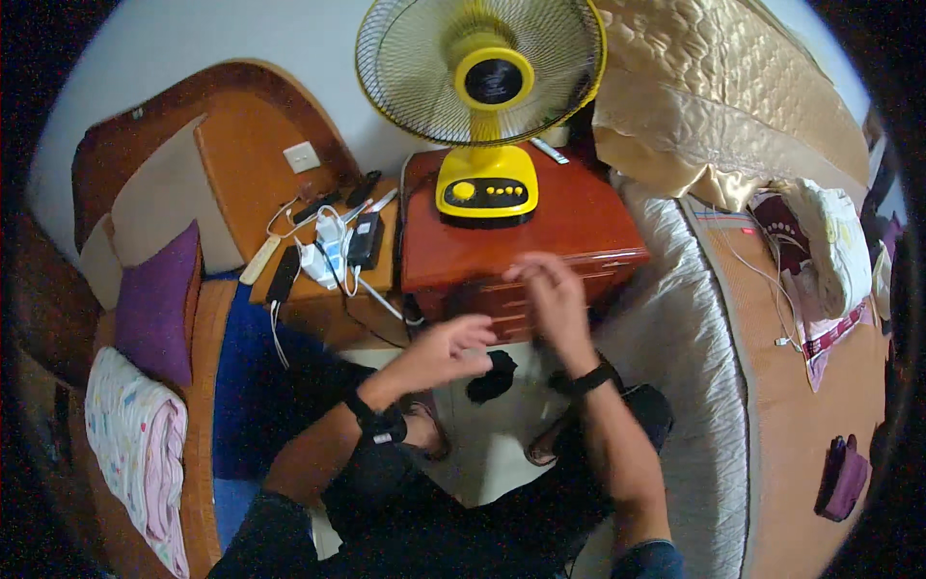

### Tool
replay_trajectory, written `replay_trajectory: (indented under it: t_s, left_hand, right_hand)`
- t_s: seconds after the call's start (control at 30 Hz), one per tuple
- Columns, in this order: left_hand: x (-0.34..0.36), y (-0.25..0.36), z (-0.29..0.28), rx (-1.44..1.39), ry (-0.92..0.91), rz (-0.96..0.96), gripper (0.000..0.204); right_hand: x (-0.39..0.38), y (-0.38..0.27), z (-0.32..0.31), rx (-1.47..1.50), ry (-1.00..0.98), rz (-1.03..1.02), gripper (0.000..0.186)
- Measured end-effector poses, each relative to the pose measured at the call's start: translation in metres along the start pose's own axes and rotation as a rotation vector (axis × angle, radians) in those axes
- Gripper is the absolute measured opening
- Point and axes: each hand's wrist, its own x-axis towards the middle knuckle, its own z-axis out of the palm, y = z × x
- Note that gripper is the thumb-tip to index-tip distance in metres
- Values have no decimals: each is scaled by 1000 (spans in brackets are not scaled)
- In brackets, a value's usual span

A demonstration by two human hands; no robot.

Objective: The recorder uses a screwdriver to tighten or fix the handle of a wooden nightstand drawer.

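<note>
My left hand is in the air over the floor in front of the red-brown cabinet. Its fingers are stretched out and a little apart, with nothing in them. Higher and to the right, my right hand hangs before the cabinet's drawers. Its fingers are slightly bent and spread, blurred at the tips, and hold nothing visible. Each wrist wears a black band. Below and between the hands, a crumpled black item lies on the pale floor; its kind is unclear. A yellow electric fan stands upright on the cabinet.
A small wooden table at left carries chargers, cables and a power strip. Beyond it are a purple cushion and a folded patterned blanket. On the right, a bed holds a white bundle and a cable.
</note>
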Motion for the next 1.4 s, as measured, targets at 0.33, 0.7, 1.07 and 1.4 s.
replay_trajectory:
  t_s: [0.33,0.7,1.07,1.4]
  left_hand:
    - [8,-1,-2,-124,-70,-362,28]
    - [38,-11,-73,505,383,33,26]
    - [41,-12,-82,-129,399,-80,27]
    - [35,-12,-93,-254,474,-127,23]
  right_hand:
    - [-25,4,49,-56,-144,153,29]
    - [-11,28,51,-206,-76,167,29]
    - [-71,208,35,-1088,-792,10,18]
    - [-181,302,50,-827,-389,594,67]
